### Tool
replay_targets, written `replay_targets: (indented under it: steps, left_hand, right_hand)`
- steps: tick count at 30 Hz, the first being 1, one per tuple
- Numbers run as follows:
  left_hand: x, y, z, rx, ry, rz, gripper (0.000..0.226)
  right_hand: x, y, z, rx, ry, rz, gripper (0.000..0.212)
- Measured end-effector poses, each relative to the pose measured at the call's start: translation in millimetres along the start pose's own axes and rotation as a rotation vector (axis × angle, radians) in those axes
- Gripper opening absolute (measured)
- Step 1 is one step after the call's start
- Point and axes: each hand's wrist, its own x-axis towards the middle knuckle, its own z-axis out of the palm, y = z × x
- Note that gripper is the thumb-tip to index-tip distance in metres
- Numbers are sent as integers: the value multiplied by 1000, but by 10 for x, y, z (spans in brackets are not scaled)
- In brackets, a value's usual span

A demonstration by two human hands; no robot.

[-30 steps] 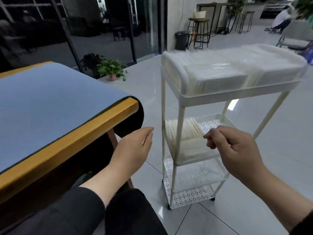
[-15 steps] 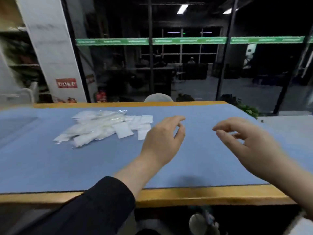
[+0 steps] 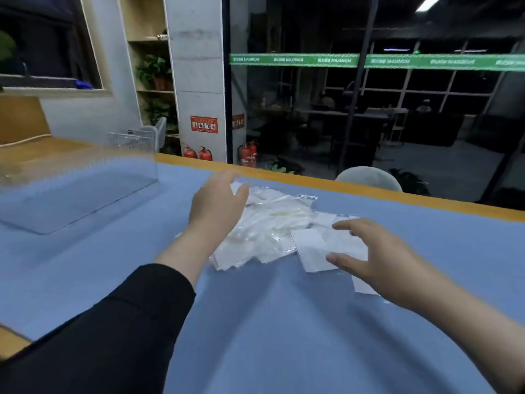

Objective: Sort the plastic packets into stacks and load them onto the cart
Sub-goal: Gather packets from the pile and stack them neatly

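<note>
Packets (image 3: 267, 226) heaped between my hands, long axis running far-left to near-right; left hand (image 3: 218, 203) spread at far end, right hand (image 3: 377, 260) spread, nearer loose flat ones.

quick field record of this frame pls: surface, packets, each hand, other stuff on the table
surface: blue mat on a wood-edged table
packets: loose pile of plastic packets, unsorted, mid-mat
left hand: open, over the pile's left side; contact unclear
right hand: fingers spread, open, over the flat white packets at the pile's right edge; no grip yet
other: clear plastic box, far left of the mat, blurred
cart: not in view
</note>
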Motion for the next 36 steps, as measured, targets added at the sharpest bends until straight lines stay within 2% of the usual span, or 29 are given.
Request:
replay_targets:
  steps: [2,6,8,11,17,20,22,26,32,35,36]
  left_hand:
    - [114,-318,35,97,-28,-68,43]
    - [240,-677,136,129,-195,-231,59]
    - [283,-744,185,202,-243,-205,70]
    - [297,-756,274,225,-296,-229,69]
    - [231,-662,354,286,-439,-149,67]
    - [214,-661,377,281,-429,-114,64]
    - [213,-652,366,258,-427,-109,64]
    - [208,-586,359,162,-451,-120,64]
    - [230,-620,384,86,-452,-122,66]
    - [238,-640,392,58,-433,-114,65]
    - [241,-652,400,53,-427,-111,65]
  right_hand:
    - [315,-78,130,-9,-38,-52,56]
    - [967,-233,364,-93,-117,-131,67]
    - [1301,-289,469,-148,-169,-155,73]
    - [1769,-286,538,-221,-271,-148,80]
    - [2252,-128,559,-314,-622,-43,101]
    - [2320,-90,649,-320,-658,-87,107]
    - [2306,-112,680,-282,-618,-119,101]
    - [2212,-160,709,-351,-425,-186,68]
    - [2173,-144,839,-457,-258,-322,32]
    - [2103,-149,879,-487,-130,-424,7]
    - [2071,-158,876,-510,-99,-441,10]
